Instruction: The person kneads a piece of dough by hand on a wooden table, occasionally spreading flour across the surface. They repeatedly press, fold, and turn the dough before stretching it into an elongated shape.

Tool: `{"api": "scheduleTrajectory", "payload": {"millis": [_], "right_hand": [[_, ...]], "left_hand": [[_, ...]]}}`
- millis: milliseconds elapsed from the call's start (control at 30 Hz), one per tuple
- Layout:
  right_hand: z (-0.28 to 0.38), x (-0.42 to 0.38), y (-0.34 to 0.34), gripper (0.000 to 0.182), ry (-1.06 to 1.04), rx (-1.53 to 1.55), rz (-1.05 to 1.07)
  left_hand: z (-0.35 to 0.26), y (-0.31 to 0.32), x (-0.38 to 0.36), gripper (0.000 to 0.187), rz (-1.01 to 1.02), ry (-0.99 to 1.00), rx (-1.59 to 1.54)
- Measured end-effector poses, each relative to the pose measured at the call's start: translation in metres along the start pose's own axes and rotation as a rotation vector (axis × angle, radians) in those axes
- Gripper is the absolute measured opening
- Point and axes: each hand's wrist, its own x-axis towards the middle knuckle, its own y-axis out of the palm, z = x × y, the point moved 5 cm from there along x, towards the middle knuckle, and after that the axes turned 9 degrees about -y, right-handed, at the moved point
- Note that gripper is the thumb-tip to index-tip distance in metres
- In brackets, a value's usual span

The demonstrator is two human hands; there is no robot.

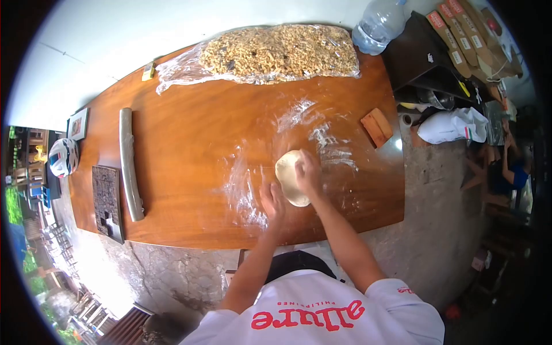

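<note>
A flattened, pale round of dough lies on the polished wooden table in front of me. My right hand is on the dough's right side, its fingers curled in and pressed against it. Just left of the dough is my left hand, its fingers stretched forward and apart, holding nothing. White flour is smeared over the wood on both sides of the dough.
A plastic bag of brown crumbly pieces lies along the back edge, near a large water bottle. A long grey roll and a dark carved panel are at left; a small wooden block is at right.
</note>
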Motion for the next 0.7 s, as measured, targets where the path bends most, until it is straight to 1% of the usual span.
{"api": "scheduleTrajectory", "payload": {"millis": [33, 100, 133, 200, 233, 300, 333, 367, 433, 467, 500, 533, 567, 600, 633, 667, 700], "right_hand": [[0.019, -0.008, -0.006, 0.036, -0.009, 0.089, 0.009], [0.057, -0.034, -0.016, 0.033, -0.174, 0.015, 0.045], [0.072, -0.049, -0.025, 0.033, -0.172, 0.006, 0.038], [0.102, -0.073, -0.037, 0.029, -0.332, 0.014, 0.143], [0.107, -0.084, -0.042, 0.029, -0.338, 0.004, 0.142], [0.112, -0.105, -0.053, 0.025, -0.34, 0.008, 0.089], [0.106, -0.118, -0.055, 0.022, -0.339, -0.014, 0.002], [0.1, -0.128, -0.054, 0.022, -0.335, -0.018, -0.006], [0.085, -0.145, -0.054, 0.014, -0.238, -0.067, -0.047], [0.082, -0.152, -0.053, 0.01, -0.286, -0.09, -0.083], [0.079, -0.157, -0.046, 0.01, -0.28, -0.092, -0.077], [0.074, -0.161, -0.042, 0.011, -0.228, -0.085, -0.152], [0.067, -0.165, -0.039, 0.013, -0.178, -0.079, -0.223], [0.06, -0.168, -0.035, 0.013, -0.173, -0.084, -0.207], [0.06, -0.166, -0.034, 0.017, -0.165, -0.209, -0.199], [0.06, -0.163, -0.032, 0.022, -0.155, -0.333, -0.194], [0.056, -0.158, -0.028, 0.022, -0.141, -0.334, -0.18]], "left_hand": [[-0.008, 0.002, 0.01, 0.047, -0.004, 0.008, -0.011], [-0.039, -0.007, 0.029, 0.047, -0.209, 0.273, -0.255], [-0.043, -0.012, 0.035, 0.047, -0.2, 0.276, -0.261], [-0.041, 0.003, 0.047, 0.044, 0.305, -0.022, 0.079], [-0.047, -0.003, 0.039, 0.044, 0.308, -0.018, 0.068], [-0.061, -0.006, 0.01, 0.032, 0.491, 0.214, 0.381], [-0.048, -0.007, -0.003, 0.028, 0.397, 0.435, 0.256], [-0.042, -0.011, -0.016, 0.028, 0.403, 0.442, 0.256], [-0.038, -0.018, -0.047, 0.018, 0.439, 0.634, 0.292], [-0.029, -0.017, -0.061, 0.018, 0.445, 0.627, 0.293], [-0.023, -0.015, -0.072, 0.017, 0.364, 0.642, 0.38], [-0.018, -0.014, -0.077, 0.022, 0.282, 0.656, 0.465], [-0.013, -0.012, -0.077, 0.022, 0.287, 0.647, 0.461], [-0.009, -0.01, -0.079, 0.03, 0.297, 0.649, 0.377], [-0.006, -0.007, -0.079, 0.038, 0.304, 0.647, 0.295], [-0.001, -0.003, -0.072, 0.038, 0.307, 0.631, 0.295], [0.006, -0.001, -0.064, 0.042, 0.332, 0.628, 0.356]]}}
